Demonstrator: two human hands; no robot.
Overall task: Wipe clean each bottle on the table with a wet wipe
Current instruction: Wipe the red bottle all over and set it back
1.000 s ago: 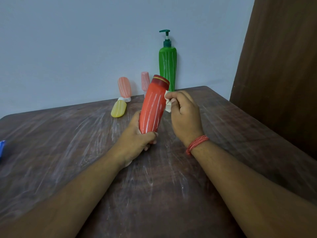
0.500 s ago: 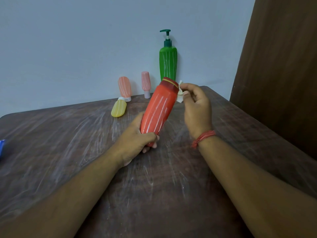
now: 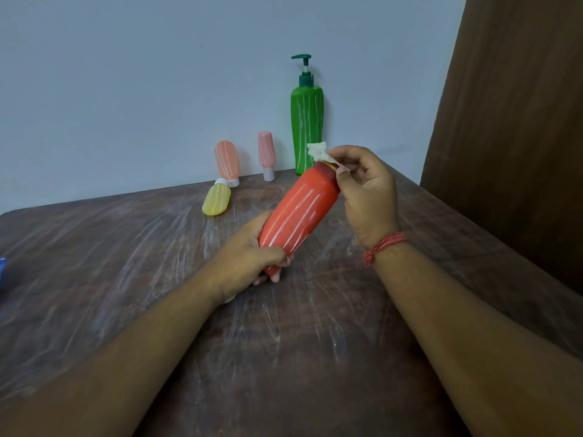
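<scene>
The left hand grips the tilted red bottle by its base, presenting its cap to the right hand pinching the wet wipe.

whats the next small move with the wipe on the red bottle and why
Probably draw the wet wipe back down the red bottle: the right hand pinches it at the cap end, the left hand grips the base, and white streaks remain on the body.

view: head, single, worn on the person's head | facing: forward and down across the table toward the wall | range: close, both forearms enter from the bottom edge | lens: wide-angle | shared views: only one
</scene>
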